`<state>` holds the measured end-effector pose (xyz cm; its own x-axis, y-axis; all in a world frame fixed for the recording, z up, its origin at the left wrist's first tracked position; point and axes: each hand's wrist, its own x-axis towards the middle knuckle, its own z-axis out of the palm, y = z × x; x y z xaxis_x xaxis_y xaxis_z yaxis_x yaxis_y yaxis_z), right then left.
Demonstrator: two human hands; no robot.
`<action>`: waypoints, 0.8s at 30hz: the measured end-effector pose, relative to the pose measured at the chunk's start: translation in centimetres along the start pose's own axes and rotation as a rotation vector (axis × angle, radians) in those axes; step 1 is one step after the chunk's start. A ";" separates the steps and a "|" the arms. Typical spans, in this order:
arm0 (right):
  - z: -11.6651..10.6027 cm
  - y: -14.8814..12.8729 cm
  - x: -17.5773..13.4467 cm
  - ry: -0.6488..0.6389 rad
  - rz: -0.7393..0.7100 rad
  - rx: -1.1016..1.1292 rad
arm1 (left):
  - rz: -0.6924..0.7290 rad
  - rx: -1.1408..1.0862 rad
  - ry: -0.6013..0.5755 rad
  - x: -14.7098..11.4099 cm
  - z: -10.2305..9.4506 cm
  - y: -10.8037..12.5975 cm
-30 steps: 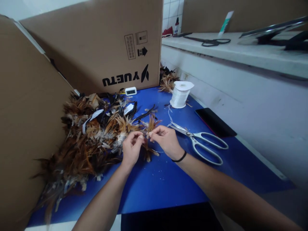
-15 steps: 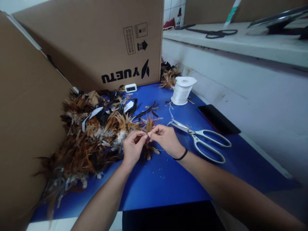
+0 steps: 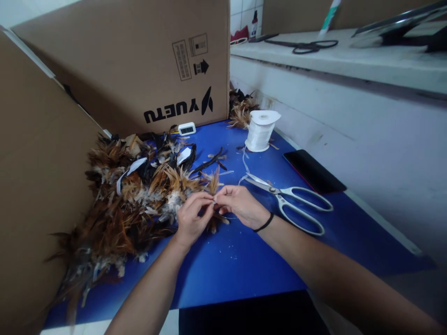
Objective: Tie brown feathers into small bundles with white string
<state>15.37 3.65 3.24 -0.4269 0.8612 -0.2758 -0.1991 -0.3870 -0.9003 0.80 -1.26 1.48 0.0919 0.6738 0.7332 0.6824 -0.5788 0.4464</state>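
Note:
My left hand [image 3: 194, 216] and my right hand [image 3: 240, 204] meet fingertip to fingertip over the blue tabletop [image 3: 240, 265]. Both are closed in a pinch on a small bunch of brown feathers [image 3: 213, 181], whose tips fan out above my fingers. The lower ends of the bunch are partly hidden, with more feather ends showing below my hands. A thin white ribbon [image 3: 244, 163] runs from the white spool [image 3: 261, 132] down toward the scissors' blades. To the right of my right hand lie the scissors [image 3: 293, 204] with pale handles, their blades slightly apart.
A large heap of brown, black and grey feathers [image 3: 129, 204] spreads on the left, against a cardboard box [image 3: 118, 60]. A small white digital device [image 3: 186, 129] stands behind it. A dark phone or tablet [image 3: 314, 171] lies at right, below a ledge [image 3: 349, 60] with black scissors [image 3: 310, 46].
My fingertips have shifted slightly on the feather bunch, and less of it shows above them. The whole view has moved a little, so things sit slightly further left.

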 end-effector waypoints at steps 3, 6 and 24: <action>-0.1 -0.1 0.0 0.000 0.024 0.017 | 0.000 0.003 -0.001 0.0 0.0 -0.1; -0.2 0.0 0.0 -0.011 0.038 0.028 | -0.017 -0.026 -0.008 0.0 0.0 -0.3; -0.4 -0.1 0.2 0.014 0.109 0.000 | -0.286 -0.296 -0.041 -0.4 0.5 -0.6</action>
<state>15.72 3.98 3.18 -0.4335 0.8188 -0.3765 -0.1520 -0.4782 -0.8650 0.71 -0.95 0.66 -0.0382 0.8412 0.5393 0.4467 -0.4684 0.7623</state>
